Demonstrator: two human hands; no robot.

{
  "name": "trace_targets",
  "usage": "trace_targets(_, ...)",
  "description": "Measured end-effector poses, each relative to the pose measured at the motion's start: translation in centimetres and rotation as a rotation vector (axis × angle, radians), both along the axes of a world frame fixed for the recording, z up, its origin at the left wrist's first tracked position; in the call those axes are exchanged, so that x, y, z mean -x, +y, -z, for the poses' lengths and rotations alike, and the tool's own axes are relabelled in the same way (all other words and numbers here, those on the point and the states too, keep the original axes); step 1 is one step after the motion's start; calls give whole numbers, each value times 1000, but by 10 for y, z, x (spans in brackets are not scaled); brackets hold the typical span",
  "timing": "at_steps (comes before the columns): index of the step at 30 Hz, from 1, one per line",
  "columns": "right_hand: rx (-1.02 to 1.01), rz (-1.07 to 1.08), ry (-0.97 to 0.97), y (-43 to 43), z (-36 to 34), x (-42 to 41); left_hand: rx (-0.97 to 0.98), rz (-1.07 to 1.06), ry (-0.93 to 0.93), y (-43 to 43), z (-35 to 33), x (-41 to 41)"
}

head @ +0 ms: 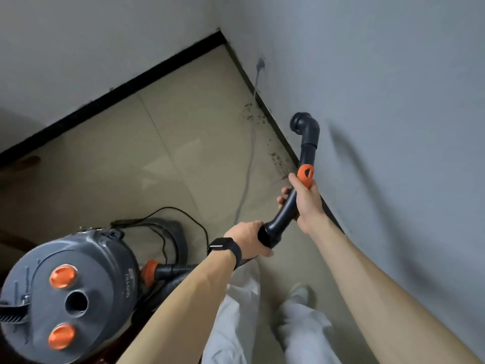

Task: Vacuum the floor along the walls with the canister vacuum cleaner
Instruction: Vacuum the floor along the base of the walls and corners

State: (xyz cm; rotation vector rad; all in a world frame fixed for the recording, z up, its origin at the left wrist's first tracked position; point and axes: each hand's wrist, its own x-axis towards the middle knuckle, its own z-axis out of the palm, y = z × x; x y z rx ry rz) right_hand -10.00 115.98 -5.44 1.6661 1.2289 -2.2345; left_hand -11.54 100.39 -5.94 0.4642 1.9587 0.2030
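Note:
A grey canister vacuum [70, 292] with orange knobs stands at the lower left. Its ribbed black hose [173, 270] runs right to a curved dark handle tube [284, 211] with an orange collar [305, 176]. My left hand [249, 236], with a black watch on the wrist, grips the tube's lower end where the hose joins. My right hand [305, 203] grips the tube just below the collar. The round brush nozzle [300, 123] at the tip is lifted off the floor, close to the right wall. Dark crumbs of dirt [278, 156] lie along the right wall's base.
Beige floor tiles [183, 143] meet two pale walls at a corner at top centre, with a dark skirting [126, 85]. A grey cable [249, 158] hangs from a wall socket [259, 64] and trails over the floor. A black cord [183, 216] loops behind the vacuum. My white-trousered legs stand below.

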Motion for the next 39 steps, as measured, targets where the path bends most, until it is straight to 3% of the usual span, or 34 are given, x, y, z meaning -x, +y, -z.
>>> trace_targets(8,107,-23,-51,9,137,30,106,198,-184,-3,124,45)
trace_targets(11,-18,-94,-120,8,211,42,200,313,-384,6,184,68)
trace_targets(13,-113,-157,-123,10,261,50,231,338,-418,18,229,89)
trace_targets(19,-377,-335,-136,21,388,74,81,-24,145,44,382,171)
trace_targets(23,-536,-405,-139,35,446,81,59,-22,252,56,458,204)
trace_targets(28,-546,-486,-21,36,493,82,62,41,426,74,530,228)
trace_targets(34,-517,-511,28,41,534,113,61,80,786,63,568,272)
trace_targets(39,-496,-658,80,25,524,147,184,-121,805,-5,542,315)
